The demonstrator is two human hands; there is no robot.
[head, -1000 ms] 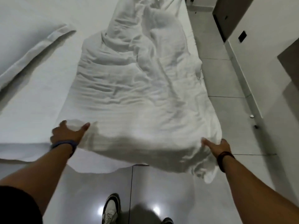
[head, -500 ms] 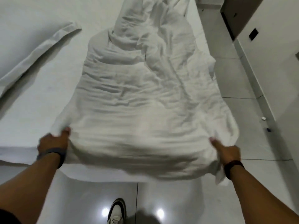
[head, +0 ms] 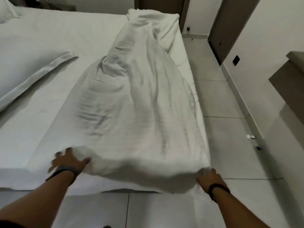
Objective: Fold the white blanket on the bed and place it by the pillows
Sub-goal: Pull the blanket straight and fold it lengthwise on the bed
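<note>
One rumpled white fabric blanket [head: 139, 102], long axis running straight away from both hands. Left hand [head: 69, 162] splayed open on its near edge; right hand [head: 209, 176] gripping its near corner. Two pillows [head: 24, 69] lie left of the left hand.

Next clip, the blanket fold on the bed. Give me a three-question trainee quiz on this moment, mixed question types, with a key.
1. True or false: the white blanket is already folded into a neat stack beside the pillow.
2. Which part of the blanket are the left hand and right hand at? A) the far end B) the near edge C) the middle
3. Fill in: the blanket lies along the side of the bed nearest the tiled ____.

Key
1. False: it lies spread lengthwise and rumpled, bunched at the far end.
2. B: one hand at each near corner.
3. floor, on the person's right.
</note>
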